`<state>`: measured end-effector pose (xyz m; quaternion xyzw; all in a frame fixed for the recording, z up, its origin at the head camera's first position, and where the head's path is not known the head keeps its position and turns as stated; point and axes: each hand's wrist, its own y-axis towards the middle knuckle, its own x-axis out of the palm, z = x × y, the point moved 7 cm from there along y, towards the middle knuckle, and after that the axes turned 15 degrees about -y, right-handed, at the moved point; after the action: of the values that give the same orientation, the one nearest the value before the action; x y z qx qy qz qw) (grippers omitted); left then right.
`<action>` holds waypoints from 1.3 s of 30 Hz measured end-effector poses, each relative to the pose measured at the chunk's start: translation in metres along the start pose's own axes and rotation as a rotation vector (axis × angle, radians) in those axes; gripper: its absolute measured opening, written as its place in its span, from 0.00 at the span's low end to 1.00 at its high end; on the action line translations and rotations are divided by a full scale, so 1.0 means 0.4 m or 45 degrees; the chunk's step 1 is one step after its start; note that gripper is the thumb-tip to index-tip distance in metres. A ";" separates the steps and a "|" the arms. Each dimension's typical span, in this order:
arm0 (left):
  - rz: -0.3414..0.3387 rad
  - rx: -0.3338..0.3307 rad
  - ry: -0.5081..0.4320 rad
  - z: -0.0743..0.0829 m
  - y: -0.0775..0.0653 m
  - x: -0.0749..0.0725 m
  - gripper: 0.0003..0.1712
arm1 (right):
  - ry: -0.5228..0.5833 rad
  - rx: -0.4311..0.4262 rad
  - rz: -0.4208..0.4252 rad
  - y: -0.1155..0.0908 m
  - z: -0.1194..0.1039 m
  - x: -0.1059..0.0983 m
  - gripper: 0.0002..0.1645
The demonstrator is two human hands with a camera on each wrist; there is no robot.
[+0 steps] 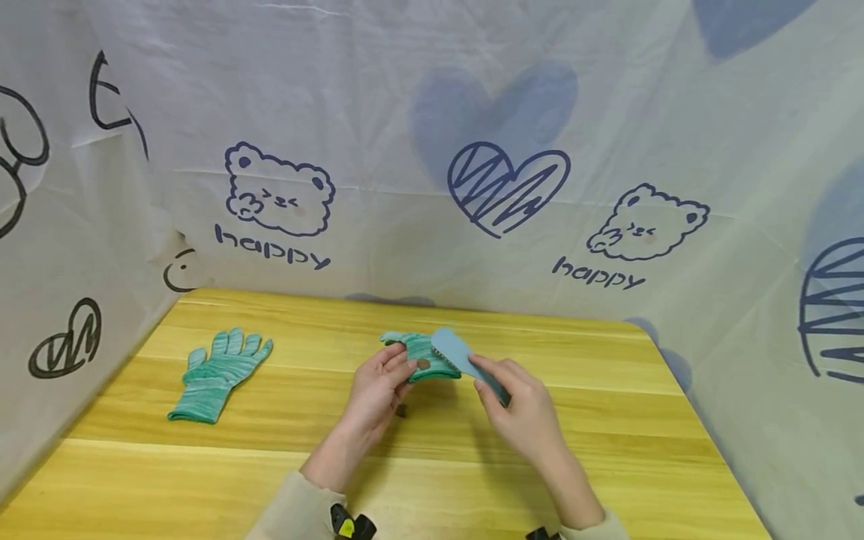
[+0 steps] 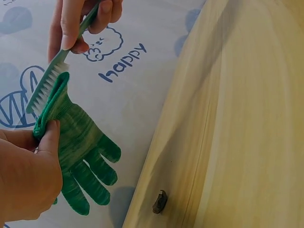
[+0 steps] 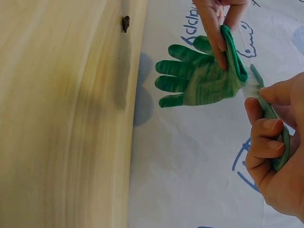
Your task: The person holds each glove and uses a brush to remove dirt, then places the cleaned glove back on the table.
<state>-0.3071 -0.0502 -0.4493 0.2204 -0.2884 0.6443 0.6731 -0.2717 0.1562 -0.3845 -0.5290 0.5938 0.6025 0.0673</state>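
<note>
A green striped knit glove [image 1: 420, 348] is pinched near its cuff by my left hand [image 1: 375, 384], thumb on the near side, above the table. A small brown spot [image 1: 424, 364] shows on the glove beside the thumb. My right hand [image 1: 525, 405] grips the handle of a blue-green brush [image 1: 452, 346]. In the left wrist view the brush's white bristles [image 2: 43, 91] face the glove's cuff, at or very close to it. The held glove's fingers [image 3: 172, 84] hang away from the cuff in the right wrist view.
A second green glove [image 1: 216, 379] lies flat on the wooden table [image 1: 297, 450] at the left. A small dark lump [image 2: 160, 202] sits on the tabletop below the held glove. White cloth [image 1: 378, 225] with bear and heart drawings surrounds the table's back and sides.
</note>
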 end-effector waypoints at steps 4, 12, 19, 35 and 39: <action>-0.006 0.003 -0.010 0.003 0.002 0.001 0.36 | -0.008 0.009 -0.029 -0.002 -0.001 0.010 0.24; -0.025 -0.013 -0.022 0.003 0.000 0.005 0.36 | -0.036 0.109 -0.020 -0.004 0.016 0.009 0.24; -0.047 -0.015 -0.024 0.001 -0.001 0.007 0.37 | 0.004 0.138 0.025 -0.002 0.025 0.000 0.24; -0.024 -0.002 0.008 0.004 -0.001 0.005 0.36 | 0.023 0.089 -0.047 -0.002 0.021 0.006 0.23; -0.027 0.003 0.014 0.005 -0.002 0.006 0.36 | 0.000 0.115 -0.072 -0.004 0.022 0.016 0.23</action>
<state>-0.3064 -0.0499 -0.4460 0.2206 -0.2815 0.6386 0.6814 -0.2783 0.1602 -0.3926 -0.5422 0.6050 0.5730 0.1081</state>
